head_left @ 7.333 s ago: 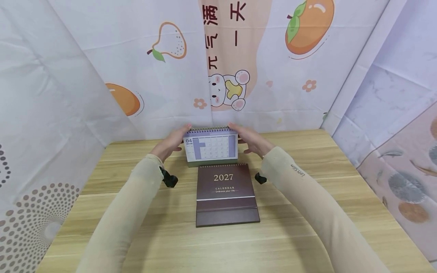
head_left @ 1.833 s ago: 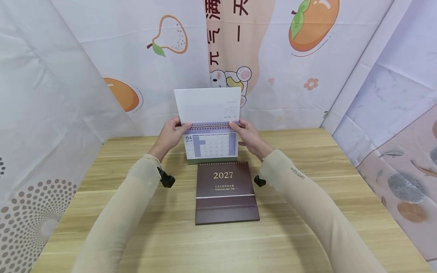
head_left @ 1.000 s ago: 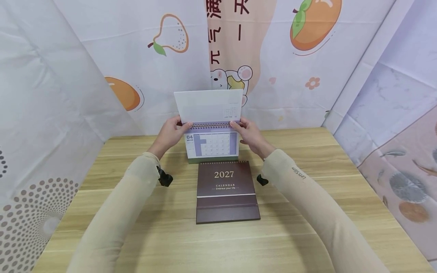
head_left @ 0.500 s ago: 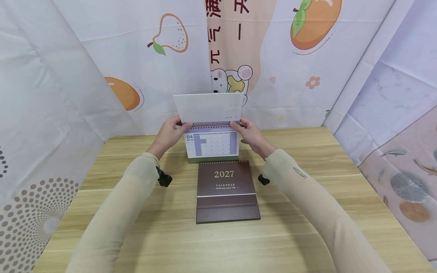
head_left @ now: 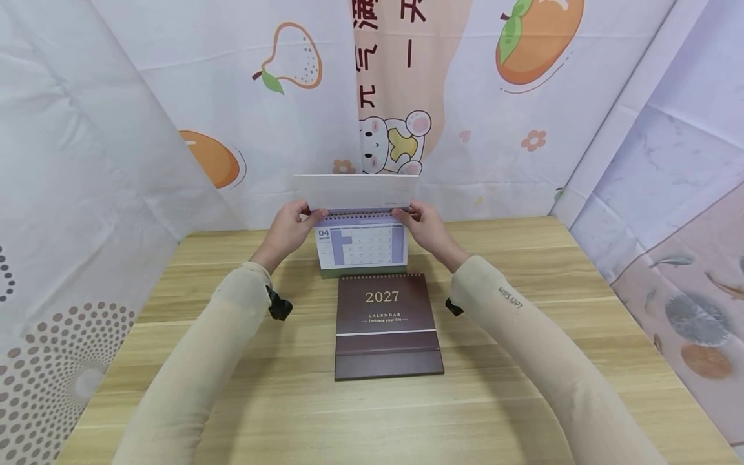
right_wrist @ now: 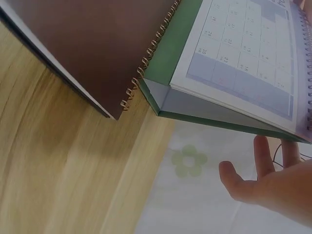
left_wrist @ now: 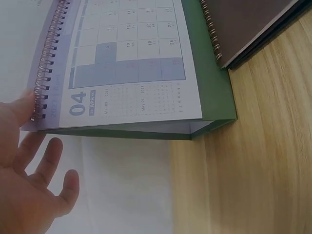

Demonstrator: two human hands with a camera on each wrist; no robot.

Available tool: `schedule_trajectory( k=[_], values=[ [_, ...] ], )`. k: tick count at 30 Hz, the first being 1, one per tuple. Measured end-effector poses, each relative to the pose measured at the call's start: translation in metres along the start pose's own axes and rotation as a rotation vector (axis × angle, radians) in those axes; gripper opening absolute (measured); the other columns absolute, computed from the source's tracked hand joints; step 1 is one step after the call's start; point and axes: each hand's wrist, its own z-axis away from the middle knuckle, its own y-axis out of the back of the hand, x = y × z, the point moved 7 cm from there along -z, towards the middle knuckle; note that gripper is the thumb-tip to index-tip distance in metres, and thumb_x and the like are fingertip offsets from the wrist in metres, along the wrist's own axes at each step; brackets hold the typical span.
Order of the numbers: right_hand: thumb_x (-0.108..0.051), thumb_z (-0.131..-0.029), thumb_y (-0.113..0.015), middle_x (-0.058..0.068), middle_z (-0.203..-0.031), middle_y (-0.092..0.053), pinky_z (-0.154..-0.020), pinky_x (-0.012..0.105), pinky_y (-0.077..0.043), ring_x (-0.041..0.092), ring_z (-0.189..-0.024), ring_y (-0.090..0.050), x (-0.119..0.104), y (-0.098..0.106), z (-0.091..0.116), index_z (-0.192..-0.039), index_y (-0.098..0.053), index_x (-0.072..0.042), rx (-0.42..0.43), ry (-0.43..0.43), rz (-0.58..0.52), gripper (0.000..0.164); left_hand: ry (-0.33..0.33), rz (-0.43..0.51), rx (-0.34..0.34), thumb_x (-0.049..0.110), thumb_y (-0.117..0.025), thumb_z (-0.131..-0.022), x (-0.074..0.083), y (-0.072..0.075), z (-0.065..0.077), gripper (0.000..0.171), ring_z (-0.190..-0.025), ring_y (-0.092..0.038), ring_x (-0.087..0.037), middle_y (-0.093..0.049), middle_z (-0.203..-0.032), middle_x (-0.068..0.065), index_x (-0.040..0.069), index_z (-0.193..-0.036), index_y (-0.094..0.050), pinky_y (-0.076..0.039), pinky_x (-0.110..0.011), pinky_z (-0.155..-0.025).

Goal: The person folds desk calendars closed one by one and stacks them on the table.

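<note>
A green-based desk calendar [head_left: 366, 247] stands upright like a tent at the back of the table, its April page facing forward. Behind its spiral binding, a raised stack of pages [head_left: 357, 190] leans backward. My left hand [head_left: 289, 231] pinches the top left corner at the binding, thumb in front and index finger behind. At the top right corner my right hand [head_left: 430, 232] grips in the same way. In the left wrist view, the other fingers [left_wrist: 50, 156] spread behind the calendar. The right wrist view shows the right fingers [right_wrist: 263, 156] behind it too.
A dark brown 2027 calendar [head_left: 385, 310] lies on the wooden table [head_left: 383, 420] right in front of the standing one. A printed white curtain [head_left: 221, 77] hangs close behind the table's back edge, with more cloth at both sides.
The pages were first down, then raised above the binding. Over the last second they have tipped farther back and look shorter. Both hands keep their hold at the corners.
</note>
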Motion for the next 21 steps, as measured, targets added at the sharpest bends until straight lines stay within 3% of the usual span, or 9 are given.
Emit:
schedule_trajectory(
  k=[7,11,15,21],
  values=[
    [-0.019,-0.103,-0.062,0.022,-0.123,-0.068,-0.099,0.045,-0.049,0.036,-0.115,-0.064,0.001,0.001,-0.001,-0.126,-0.065,0.003,-0.031,-0.026,0.000,0.032,-0.026,-0.003,-0.006,0.028,-0.059,-0.105,0.001,-0.003,0.003,0.035,-0.103,-0.056,-0.028,-0.067,-0.115,-0.017,0.000,-0.126,-0.063,-0.044,-0.043,-0.086],
    [-0.021,-0.103,-0.063,0.021,-0.122,-0.068,-0.099,0.047,-0.049,0.036,-0.117,-0.063,-0.006,0.006,-0.005,-0.125,-0.066,0.002,-0.073,-0.056,0.099,0.032,-0.039,-0.039,-0.019,0.024,-0.057,-0.106,0.005,-0.002,0.005,0.031,-0.100,-0.056,-0.030,-0.066,-0.114,-0.018,-0.001,-0.123,-0.061,-0.043,-0.042,-0.082],
    [-0.018,-0.103,-0.063,0.021,-0.119,-0.069,-0.095,0.046,-0.052,0.036,-0.115,-0.064,-0.018,0.011,-0.010,-0.123,-0.067,0.003,-0.109,-0.027,0.212,0.030,-0.039,-0.071,-0.019,0.020,-0.054,-0.107,0.009,0.003,0.006,0.026,-0.103,-0.056,-0.032,-0.065,-0.118,-0.020,-0.003,-0.118,-0.061,-0.044,-0.045,-0.086],
    [-0.016,-0.103,-0.062,0.020,-0.117,-0.069,-0.094,0.044,-0.052,0.035,-0.112,-0.064,-0.024,0.020,-0.011,-0.117,-0.068,0.003,-0.122,-0.027,0.211,0.025,-0.008,-0.033,-0.051,0.025,-0.049,-0.109,0.010,0.004,0.007,0.032,-0.112,-0.056,-0.033,-0.062,-0.125,-0.020,-0.002,-0.122,-0.060,-0.046,-0.049,-0.094]
  ],
)
